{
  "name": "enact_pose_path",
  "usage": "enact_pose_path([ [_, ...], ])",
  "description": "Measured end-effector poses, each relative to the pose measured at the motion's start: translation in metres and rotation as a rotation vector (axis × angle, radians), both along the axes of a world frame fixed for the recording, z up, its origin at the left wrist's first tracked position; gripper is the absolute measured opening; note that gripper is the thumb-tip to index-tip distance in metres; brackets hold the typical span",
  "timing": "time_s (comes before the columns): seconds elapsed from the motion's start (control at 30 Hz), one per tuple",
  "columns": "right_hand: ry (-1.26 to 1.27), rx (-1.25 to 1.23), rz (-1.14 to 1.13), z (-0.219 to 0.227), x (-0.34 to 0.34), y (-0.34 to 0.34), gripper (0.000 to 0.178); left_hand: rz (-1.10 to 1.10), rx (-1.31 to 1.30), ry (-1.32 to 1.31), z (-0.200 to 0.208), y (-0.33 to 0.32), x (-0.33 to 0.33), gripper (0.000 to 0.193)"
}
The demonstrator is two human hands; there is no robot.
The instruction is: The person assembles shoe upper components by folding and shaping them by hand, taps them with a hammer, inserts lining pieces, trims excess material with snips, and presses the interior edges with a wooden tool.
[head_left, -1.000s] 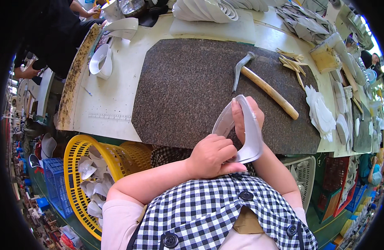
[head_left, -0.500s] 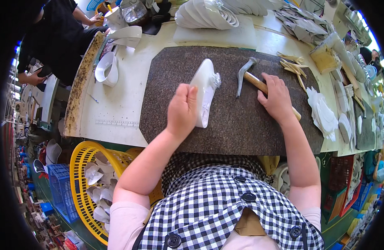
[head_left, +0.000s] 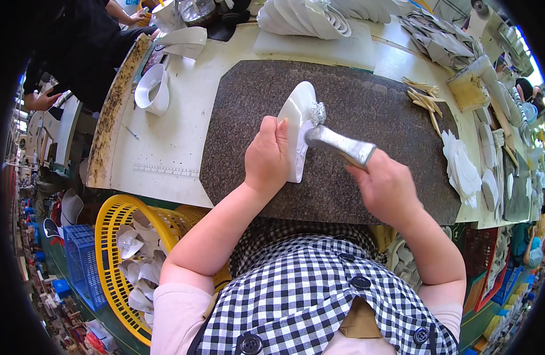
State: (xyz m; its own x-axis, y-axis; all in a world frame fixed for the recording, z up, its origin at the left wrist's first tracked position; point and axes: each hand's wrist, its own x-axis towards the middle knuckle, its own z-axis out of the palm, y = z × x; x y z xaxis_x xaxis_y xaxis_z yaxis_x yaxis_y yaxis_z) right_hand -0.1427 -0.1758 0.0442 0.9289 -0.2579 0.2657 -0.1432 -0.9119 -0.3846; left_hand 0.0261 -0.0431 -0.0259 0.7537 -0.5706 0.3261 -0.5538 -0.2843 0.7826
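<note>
My left hand [head_left: 266, 157] is closed round a white shoe upper [head_left: 294, 112], which stands on edge with its long side toward my right. A sparkling silver ornament [head_left: 318, 113] sits on that side. In my right hand [head_left: 388, 186], the fingers are wrapped round a hammer [head_left: 343, 146]. Its metal head reaches left to the upper, just below the ornament; whether it touches I cannot tell. Most of the handle is hidden by the head and my hand. Both hands are over a dark speckled board [head_left: 243, 106] on the white table.
A row of white uppers [head_left: 302, 21] stands at the back. Wooden strips [head_left: 425, 102] and flat white pieces [head_left: 462, 165] lie right. One white upper [head_left: 153, 89] stands left. A yellow basket [head_left: 106, 248] of white pieces is below. A co-worker [head_left: 77, 53] is at far left.
My right hand has picked the hammer up off the board and swung its head left to the upper. My left hand still holds the upper, shifted slightly right.
</note>
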Motion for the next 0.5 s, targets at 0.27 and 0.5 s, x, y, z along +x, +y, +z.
enact_pose_path([
  [0.27,0.266,0.019,-0.089,-0.003,0.019,0.011,0.019,0.029,0.048,0.014,0.000,0.008,-0.001,0.031],
  [0.5,0.318,0.062,-0.142,-0.001,0.028,0.013,0.018,0.000,0.029,0.027,0.002,0.006,0.000,0.031],
])
